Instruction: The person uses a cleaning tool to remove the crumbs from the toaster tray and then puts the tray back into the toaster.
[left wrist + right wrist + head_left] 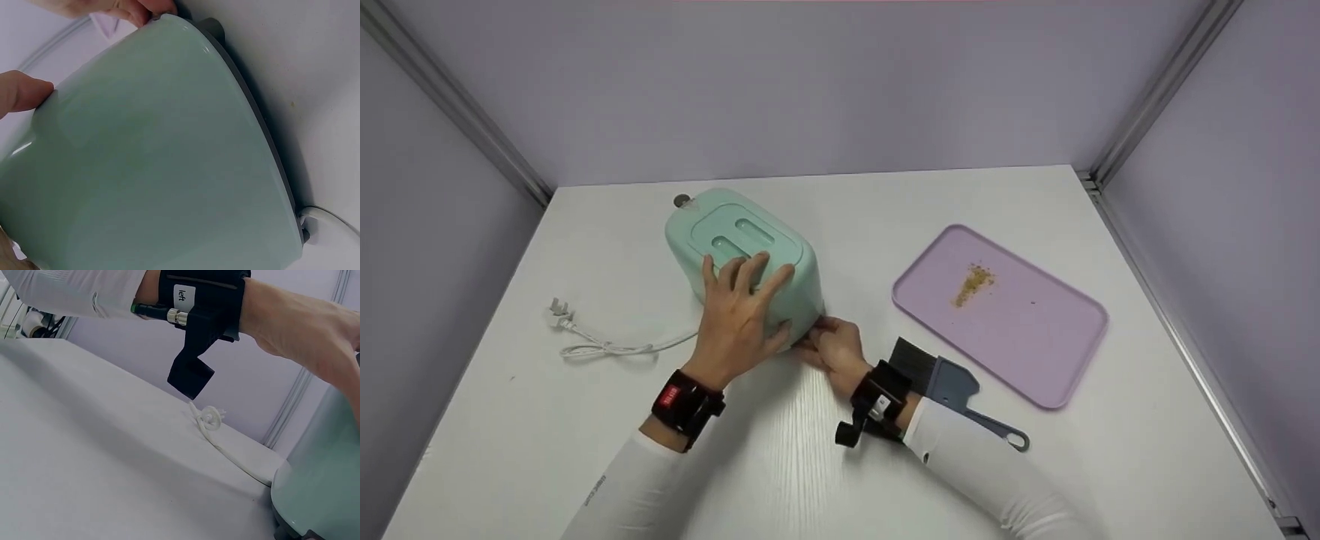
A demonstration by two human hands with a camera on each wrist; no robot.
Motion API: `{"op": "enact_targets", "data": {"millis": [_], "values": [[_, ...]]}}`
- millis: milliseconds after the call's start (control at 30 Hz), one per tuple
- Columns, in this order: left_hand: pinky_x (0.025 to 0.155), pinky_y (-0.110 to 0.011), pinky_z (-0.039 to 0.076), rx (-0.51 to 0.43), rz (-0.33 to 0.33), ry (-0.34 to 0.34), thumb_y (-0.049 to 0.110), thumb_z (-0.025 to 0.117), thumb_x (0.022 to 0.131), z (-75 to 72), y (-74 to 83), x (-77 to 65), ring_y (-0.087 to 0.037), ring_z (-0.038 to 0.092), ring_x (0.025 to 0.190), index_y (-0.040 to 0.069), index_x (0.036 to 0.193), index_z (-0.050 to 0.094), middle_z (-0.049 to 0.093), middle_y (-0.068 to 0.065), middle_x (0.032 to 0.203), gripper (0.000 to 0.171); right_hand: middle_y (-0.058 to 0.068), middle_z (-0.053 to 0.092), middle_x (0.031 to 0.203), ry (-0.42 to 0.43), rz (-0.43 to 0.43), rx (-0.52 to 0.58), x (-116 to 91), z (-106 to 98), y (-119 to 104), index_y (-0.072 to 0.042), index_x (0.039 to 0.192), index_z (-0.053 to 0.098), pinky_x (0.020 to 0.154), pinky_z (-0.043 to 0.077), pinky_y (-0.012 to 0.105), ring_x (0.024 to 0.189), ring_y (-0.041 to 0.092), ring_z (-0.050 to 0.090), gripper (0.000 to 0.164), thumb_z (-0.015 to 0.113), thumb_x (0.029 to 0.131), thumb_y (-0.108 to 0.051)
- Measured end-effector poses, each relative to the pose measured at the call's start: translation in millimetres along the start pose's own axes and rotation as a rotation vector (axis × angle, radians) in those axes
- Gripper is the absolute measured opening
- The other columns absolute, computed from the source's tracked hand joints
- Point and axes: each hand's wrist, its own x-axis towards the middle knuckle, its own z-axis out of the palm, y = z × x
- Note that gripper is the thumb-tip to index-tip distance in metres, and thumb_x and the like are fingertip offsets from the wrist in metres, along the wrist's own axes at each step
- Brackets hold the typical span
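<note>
A mint-green toaster (802, 289) with two long recesses in its top stands left of the table's middle. My left hand (733, 322) spreads bent fingers over the top, its thumb against the near end; in the left wrist view that thumb (25, 93) touches the toaster's edge. Low at the near right corner, my right hand (836, 349) has curled fingers at the base edge. Those fingertips (135, 11) meet the dark base in the left wrist view, and what lies under them is hidden. The toaster's side (320, 467) fills the right wrist view's lower right.
A lilac tray (1035, 352) with yellow-brown crumbs (973, 283) lies to the right. Partly beneath my right forearm is a blue-grey brush (952, 382) with dark bristles. A white cord (615, 348) with a plug runs left from the toaster. Panels rise behind and beside the table.
</note>
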Motion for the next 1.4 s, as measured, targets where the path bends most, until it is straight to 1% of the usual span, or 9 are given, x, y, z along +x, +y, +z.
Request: {"op": "enact_targets", "data": {"millis": [267,467,567,733,967,1033,1167,1300,1400], "values": [[0.109,-0.075,0.019,-0.003,-0.018,-0.032,0.041,0.081,0.069,1.3,3.1,2.3,-0.037,0.043,0.123,0.028,0.139,0.048,0.047,-0.014,0.138,0.079,0.027,0.059,0.127,-0.072,0.052,0.084,-5.3,-9.7,-7.1,0.009,0.14,0.04,0.096,0.054,0.038,0.109,0.031,0.066,0.044,0.046,0.098,0.0],[0.108,-0.076,0.021,0.018,-0.028,-0.047,0.04,0.081,0.069,-1.7,3.4,2.2,-0.037,0.043,0.123,0.029,0.139,0.047,0.046,-0.013,0.138,0.078,0.025,0.06,0.126,-0.061,0.05,0.015,-19.2,-21.7,-14.9,0.004,0.136,0.045,0.096,0.054,0.038,0.112,0.031,0.066,0.041,0.053,0.096,-0.005],[0.108,-0.077,0.019,-0.011,-0.046,-0.05,0.039,0.081,0.071,-4.2,4.5,3.7,-0.038,0.041,0.126,0.028,0.138,0.048,0.046,-0.013,0.138,0.075,0.026,0.056,0.131,-0.074,0.009,-0.027,-26.9,-31.2,-24.0,0.003,0.138,0.042,0.096,0.055,0.039,0.113,0.032,0.064,0.045,0.053,0.097,-0.008],[0.109,-0.077,0.015,-0.052,-0.077,-0.069,0.04,0.081,0.072,-8.2,7.0,4.5,-0.039,0.038,0.131,0.028,0.138,0.047,0.043,-0.014,0.14,0.075,0.028,0.046,0.142,-0.145,-0.086,-0.14,-39.0,-53.0,-42.3,0.002,0.146,0.033,0.097,0.054,0.04,0.117,0.033,0.062,0.054,0.053,0.098,-0.015],[0.108,-0.078,0.016,-0.075,-0.062,-0.075,0.041,0.08,0.073,-14.6,13.2,-2.7,-0.045,0.033,0.138,0.026,0.143,0.045,0.042,-0.016,0.144,0.079,0.031,0.039,0.145,-0.186,-0.23,-0.293,-51.2,-88.7,-64.8,-0.008,0.142,0.041,0.104,0.048,0.05,0.126,0.041,0.054,0.055,0.062,0.095,-0.027],[0.107,-0.079,0.017,-0.094,-0.052,-0.071,0.043,0.078,0.075,-17.2,16.7,-5.9,-0.046,0.032,0.139,0.025,0.144,0.044,0.042,-0.016,0.145,0.079,0.03,0.038,0.146,-0.195,-0.28,-0.357,-54.2,-97.9,-70.4,-0.011,0.142,0.042,0.108,0.043,0.053,0.129,0.042,0.049,0.057,0.064,0.093,-0.03],[0.107,-0.078,0.019,-0.139,-0.041,-0.067,0.05,0.071,0.08,-22.2,25.0,-12.6,-0.048,0.03,0.14,0.025,0.145,0.044,0.042,-0.017,0.147,0.075,0.024,0.038,0.148,-0.198,-0.434,-0.554,-61.0,-116.1,-77.7,-0.01,0.146,0.037,0.111,0.036,0.06,0.133,0.044,0.044,0.063,0.064,0.093,-0.031],[0.11,-0.075,0.019,-0.168,-0.049,-0.065,0.057,0.066,0.083,-26.4,33.6,-19.6,-0.047,0.028,0.143,0.026,0.147,0.042,0.041,-0.016,0.15,0.075,0.014,0.035,0.154,-0.156,-0.588,-0.778,-71.0,-132.1,-82.7,-0.015,0.151,0.031,0.113,0.03,0.063,0.136,0.041,0.041,0.072,0.067,0.091,-0.035],[0.111,-0.074,0.018,-0.186,-0.06,-0.058,0.06,0.066,0.081,-28.8,40.3,-25.2,-0.044,0.027,0.145,0.026,0.149,0.039,0.041,-0.015,0.151,0.08,0.007,0.031,0.157,-0.104,-0.665,-0.953,-80.2,-142.0,-86.3,-0.024,0.153,0.026,0.112,0.029,0.064,0.141,0.035,0.035,0.08,0.069,0.088,-0.041]]}}
